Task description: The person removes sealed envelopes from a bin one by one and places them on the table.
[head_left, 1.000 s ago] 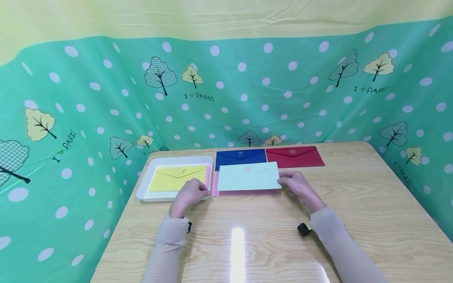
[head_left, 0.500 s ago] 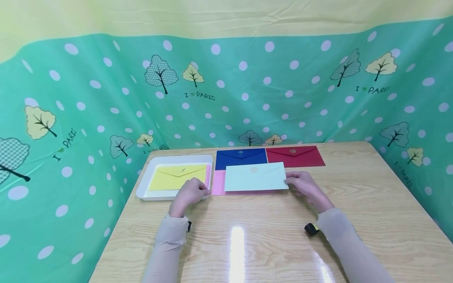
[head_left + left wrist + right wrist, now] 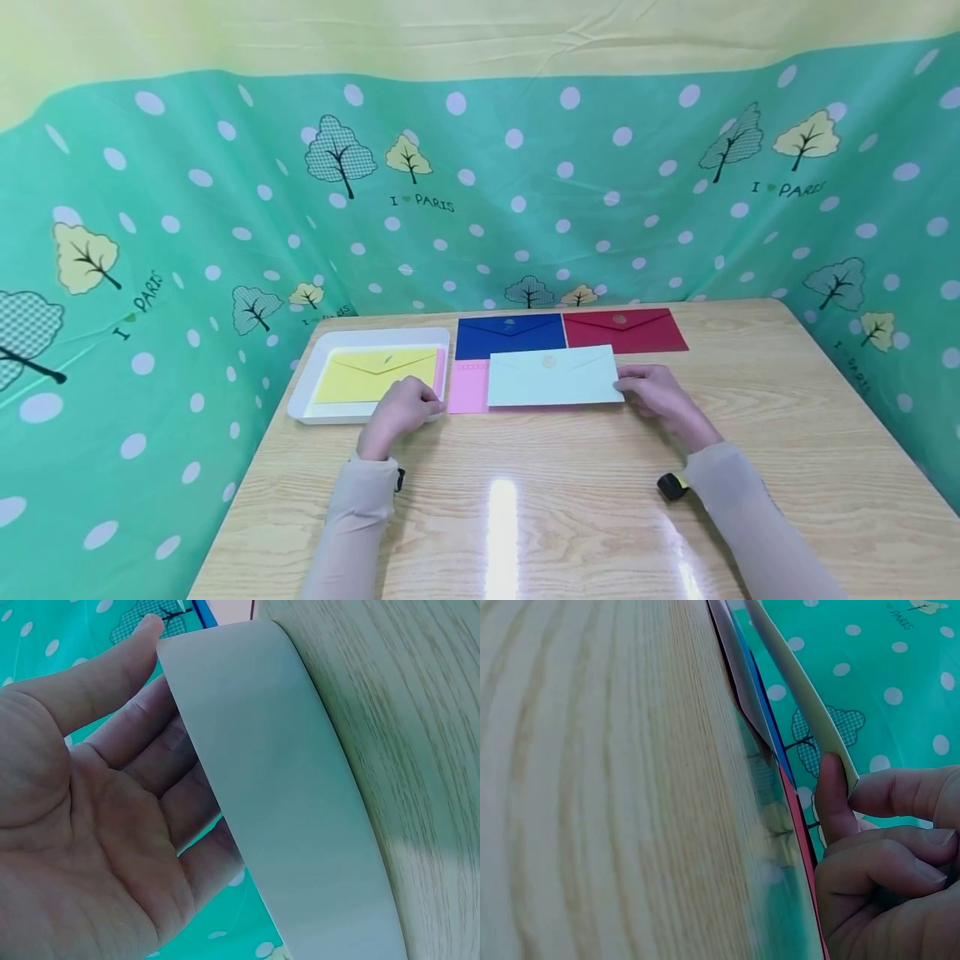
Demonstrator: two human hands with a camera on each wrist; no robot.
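Note:
A pale mint envelope (image 3: 553,377) is held above the table, over a pink envelope (image 3: 468,392) that it partly covers. My right hand (image 3: 662,400) pinches its right end; in the right wrist view, thumb and index finger meet on the envelope's edge (image 3: 810,694). My left hand (image 3: 399,418) is at the front right corner of a white tray (image 3: 302,400). From the left wrist, its fingers show loosely bent behind the tray's wall (image 3: 262,750), with the thumb near the rim; the fingertips are hidden. Inside the tray lies a yellow envelope (image 3: 375,379) on a pink one (image 3: 440,372).
A blue envelope (image 3: 506,333) and a red envelope (image 3: 630,331) lie side by side at the back of the wooden table (image 3: 585,500). Behind the table hangs a green dotted cloth (image 3: 540,225). Small dark devices show at both wrists.
My right hand has moved to the right with the mint envelope, uncovering more of the pink envelope's left part. The left hand stays at the tray's corner.

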